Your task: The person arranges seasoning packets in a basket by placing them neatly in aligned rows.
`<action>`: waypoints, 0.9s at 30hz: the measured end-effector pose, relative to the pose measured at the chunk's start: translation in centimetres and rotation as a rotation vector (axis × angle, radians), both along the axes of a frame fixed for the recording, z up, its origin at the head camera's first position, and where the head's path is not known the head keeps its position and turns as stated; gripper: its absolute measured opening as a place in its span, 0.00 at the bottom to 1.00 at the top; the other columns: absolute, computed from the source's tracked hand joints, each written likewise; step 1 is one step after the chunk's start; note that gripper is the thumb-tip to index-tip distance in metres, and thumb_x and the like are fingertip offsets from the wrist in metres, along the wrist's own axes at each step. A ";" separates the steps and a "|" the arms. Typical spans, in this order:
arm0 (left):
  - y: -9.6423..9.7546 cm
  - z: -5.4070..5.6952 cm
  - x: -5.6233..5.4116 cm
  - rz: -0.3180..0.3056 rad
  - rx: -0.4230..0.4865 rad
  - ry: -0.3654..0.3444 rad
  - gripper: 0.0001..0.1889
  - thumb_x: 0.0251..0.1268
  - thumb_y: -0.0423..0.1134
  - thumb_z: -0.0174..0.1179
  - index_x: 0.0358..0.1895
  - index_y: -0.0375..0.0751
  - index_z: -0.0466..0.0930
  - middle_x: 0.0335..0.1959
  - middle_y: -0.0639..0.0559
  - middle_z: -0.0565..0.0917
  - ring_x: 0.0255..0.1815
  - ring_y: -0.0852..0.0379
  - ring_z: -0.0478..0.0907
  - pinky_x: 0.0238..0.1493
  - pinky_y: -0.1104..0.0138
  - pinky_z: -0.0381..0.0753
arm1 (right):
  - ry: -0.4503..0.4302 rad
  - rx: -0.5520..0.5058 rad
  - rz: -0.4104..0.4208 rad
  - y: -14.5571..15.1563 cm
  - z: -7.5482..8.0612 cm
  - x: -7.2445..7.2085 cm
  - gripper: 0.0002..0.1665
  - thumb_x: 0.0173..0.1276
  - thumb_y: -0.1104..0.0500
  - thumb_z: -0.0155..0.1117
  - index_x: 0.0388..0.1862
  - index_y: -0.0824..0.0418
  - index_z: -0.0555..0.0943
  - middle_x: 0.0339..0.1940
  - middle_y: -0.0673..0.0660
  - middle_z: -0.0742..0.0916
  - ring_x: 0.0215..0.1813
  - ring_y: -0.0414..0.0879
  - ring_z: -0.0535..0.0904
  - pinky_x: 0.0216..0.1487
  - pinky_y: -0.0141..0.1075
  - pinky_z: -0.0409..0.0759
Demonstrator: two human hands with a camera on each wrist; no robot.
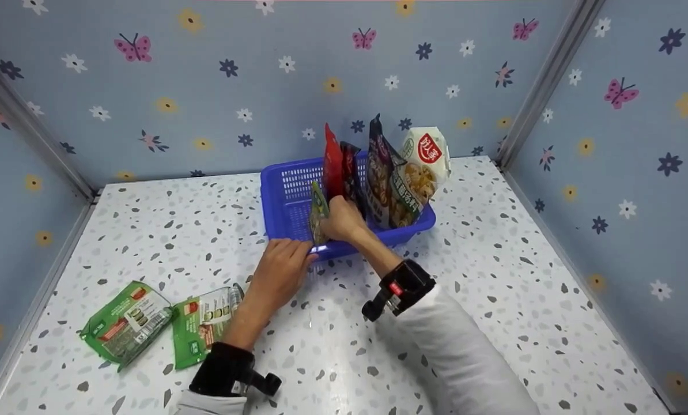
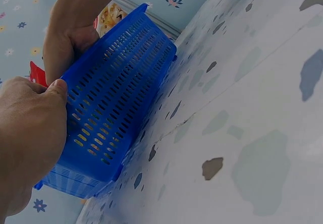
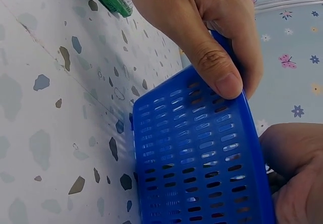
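A blue plastic basket (image 1: pixel 275 213) stands near the back wall. My left hand (image 1: pixel 283 265) grips its front rim, the thumb outside the wall in the right wrist view and the fingers over the edge. My right hand (image 1: pixel 344 220) reaches down inside the basket, holding a small green packet (image 1: pixel 318 210) upright; its fingertips are hidden. Just right of the packet stand a red bag (image 1: pixel 333 164) and a dark bag (image 1: pixel 351 170). Further right are a dark purple food bag (image 1: pixel 380 178) and a white-and-green food bag (image 1: pixel 422 173), both leaning above the rim.
On the left of the speckled table (image 1: pixel 332 369) lie two flat green packets, one farther left (image 1: pixel 128 323) and one partly behind my left forearm (image 1: pixel 197 325). Flower-patterned walls (image 1: pixel 298 69) enclose the back and both sides.
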State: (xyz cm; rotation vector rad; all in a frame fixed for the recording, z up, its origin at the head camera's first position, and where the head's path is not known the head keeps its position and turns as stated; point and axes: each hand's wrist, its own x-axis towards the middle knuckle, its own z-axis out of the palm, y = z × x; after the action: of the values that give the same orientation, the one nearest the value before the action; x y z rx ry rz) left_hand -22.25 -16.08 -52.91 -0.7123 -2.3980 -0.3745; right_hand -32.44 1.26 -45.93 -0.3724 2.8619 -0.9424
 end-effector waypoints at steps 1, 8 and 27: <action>0.0 0.0 0.0 0.001 0.000 -0.005 0.12 0.85 0.43 0.65 0.54 0.37 0.87 0.41 0.46 0.92 0.41 0.47 0.88 0.56 0.53 0.86 | 0.001 -0.013 -0.001 0.0 0.0 0.0 0.11 0.74 0.65 0.67 0.32 0.58 0.75 0.27 0.52 0.74 0.31 0.49 0.73 0.32 0.41 0.71; 0.0 0.1 0.1 0.006 -0.007 -0.035 0.12 0.87 0.43 0.64 0.57 0.36 0.86 0.44 0.45 0.93 0.43 0.47 0.88 0.58 0.53 0.86 | 0.045 -0.106 -0.004 -0.1 -0.2 -0.3 0.19 0.80 0.58 0.71 0.28 0.57 0.74 0.22 0.48 0.73 0.26 0.46 0.72 0.30 0.39 0.71; 0.0 -0.1 0.0 -0.004 0.008 0.008 0.11 0.86 0.41 0.65 0.54 0.36 0.86 0.41 0.46 0.91 0.42 0.47 0.87 0.57 0.53 0.85 | -0.112 -0.027 0.046 -0.4 -5.3 -4.9 0.10 0.64 0.67 0.67 0.27 0.54 0.81 0.24 0.48 0.80 0.28 0.46 0.77 0.29 0.38 0.75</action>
State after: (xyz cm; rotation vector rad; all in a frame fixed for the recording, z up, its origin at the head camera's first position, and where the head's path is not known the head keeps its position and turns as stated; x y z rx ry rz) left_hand -22.22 -16.07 -53.02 -0.7143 -2.3868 -0.3817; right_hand -37.34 0.91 -51.19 -0.3741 2.7301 -0.9627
